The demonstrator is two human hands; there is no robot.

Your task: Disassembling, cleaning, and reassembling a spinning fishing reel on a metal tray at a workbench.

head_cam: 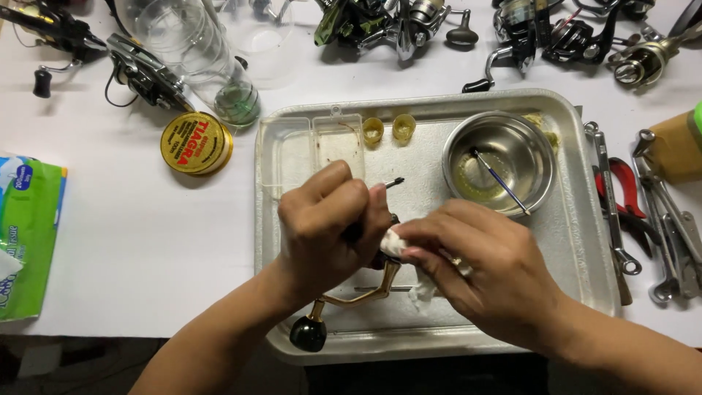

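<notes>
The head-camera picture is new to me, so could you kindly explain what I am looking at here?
There is no machine: the camera sits on a person's head and looks down at their two bare hands over a metal tray on a white table. The left hand grips a fishing reel part with a gold crank handle ending in a black knob. The right hand presses a white tissue against it. On the tray stand a steel bowl with a small brush, two little yellow cups and a clear plastic box. Around the tray lie more fishing reels, a round gold tin, red-handled pliers and wrenches.
</notes>
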